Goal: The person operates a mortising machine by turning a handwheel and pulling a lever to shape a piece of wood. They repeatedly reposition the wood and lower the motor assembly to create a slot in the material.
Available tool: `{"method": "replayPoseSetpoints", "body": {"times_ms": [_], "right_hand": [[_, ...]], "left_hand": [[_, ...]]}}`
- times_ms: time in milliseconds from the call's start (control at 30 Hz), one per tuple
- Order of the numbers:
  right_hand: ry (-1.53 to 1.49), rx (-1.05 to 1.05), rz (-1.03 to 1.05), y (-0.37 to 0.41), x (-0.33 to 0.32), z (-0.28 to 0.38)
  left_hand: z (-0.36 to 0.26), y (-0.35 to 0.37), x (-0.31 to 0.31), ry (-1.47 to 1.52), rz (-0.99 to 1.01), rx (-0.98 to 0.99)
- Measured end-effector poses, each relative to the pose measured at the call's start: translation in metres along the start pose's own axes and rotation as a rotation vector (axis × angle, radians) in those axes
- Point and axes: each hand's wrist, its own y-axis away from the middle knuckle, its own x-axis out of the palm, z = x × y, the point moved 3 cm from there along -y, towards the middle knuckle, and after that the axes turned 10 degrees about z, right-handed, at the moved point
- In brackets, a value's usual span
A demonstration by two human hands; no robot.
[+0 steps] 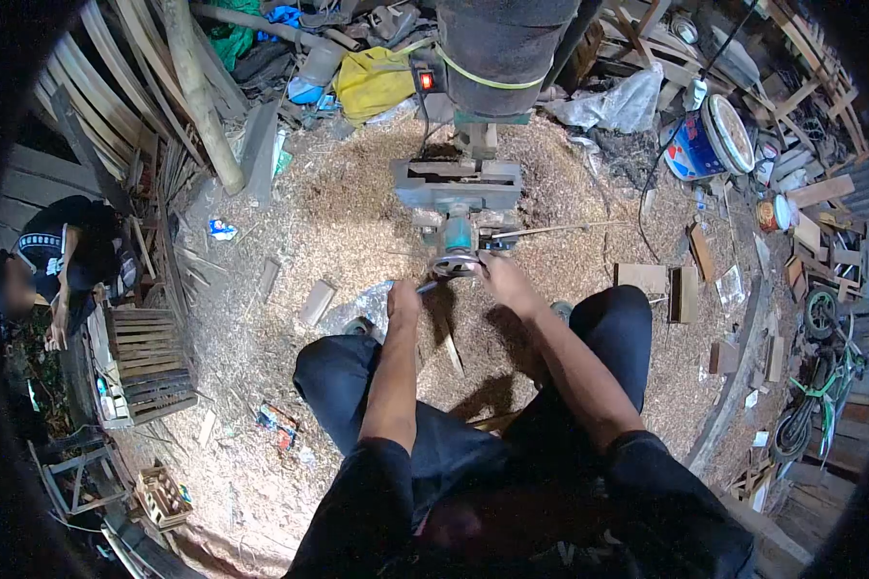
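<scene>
A machine (459,188) with a teal and grey body stands in front of me on ground strewn with wood shavings. At its near end is a round metal wheel (456,264). My right hand (508,286) is closed on the right side of this wheel. Left of the wheel, my left hand (404,300) is closed round a thin metal tool (428,287) that points toward the wheel. A thin wood strip (560,229) sticks out to the right of the machine.
A dark drum (497,68) stands behind the machine, with a red-lit switch (427,81) beside it. Wood blocks (317,302) lie on the shavings. At the left a person (77,251) sits near a slatted crate (150,357). A white-blue bucket (695,145) is at the right.
</scene>
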Motion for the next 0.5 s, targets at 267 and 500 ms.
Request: {"method": "replayPoseSetpoints", "body": {"times_ms": [267,500], "right_hand": [[-0.100,-0.049,-0.033,-0.007,0.011,-0.009],[-0.026,0.062,0.085,-0.031,-0.047,-0.041]], "left_hand": [[0.020,-0.028,0.024,-0.032,0.101,-0.030],[-0.038,0.009,-0.039,0.142,-0.100,0.068]]}}
